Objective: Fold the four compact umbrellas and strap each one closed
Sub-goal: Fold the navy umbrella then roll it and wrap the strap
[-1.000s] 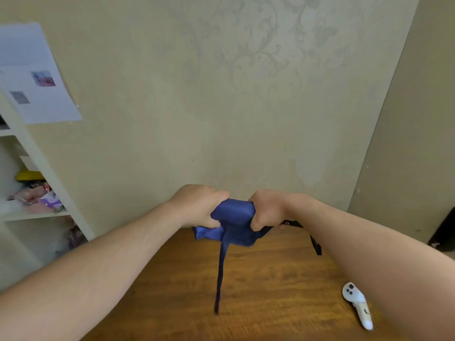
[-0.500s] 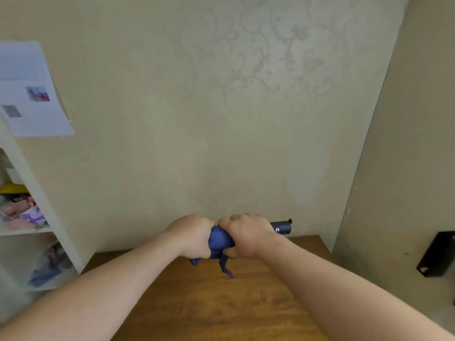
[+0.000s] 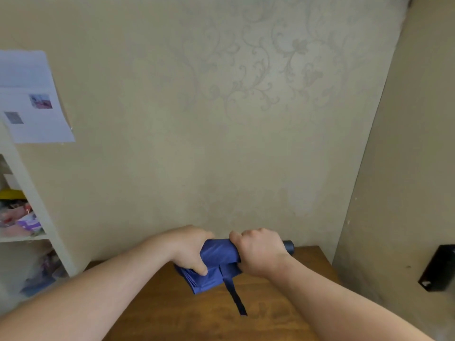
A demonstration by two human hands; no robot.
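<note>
Umbrella fabric, blue (image 3: pixel 219 253), is seen bundled into a partly rolled state and is held above the far end of the wooden worktop (image 3: pixel 266 323), close to the papered wall (image 3: pixel 221 119). Only one umbrella is visible. Its middle is exposed between the hands; both ends of the roll are covered by them. The lower folds (image 3: pixel 194 279) hang loose beneath the left hand and are not yet wrapped in. The worktop is cut off at the bottom edge, and much of it is hidden by the forearms.

The left hand (image 3: pixel 190 251) is curled round the left end of the roll, with the thumb pressed on the fabric. The right hand (image 3: pixel 258 254) is closed round the right end, knuckles up; its fingertips cannot be seen. A dark handle (image 3: pixel 289 247) is seen projecting just beyond the right hand. A narrow strap (image 3: pixel 236 296) is left hanging free from the bundle towards the worktop; whether its tip touches cannot be told.

A shelf unit (image 3: pixel 29 193) at the left is cut off, its contents blurred. A dark object (image 3: pixel 440 269) at the right cannot be identified.
</note>
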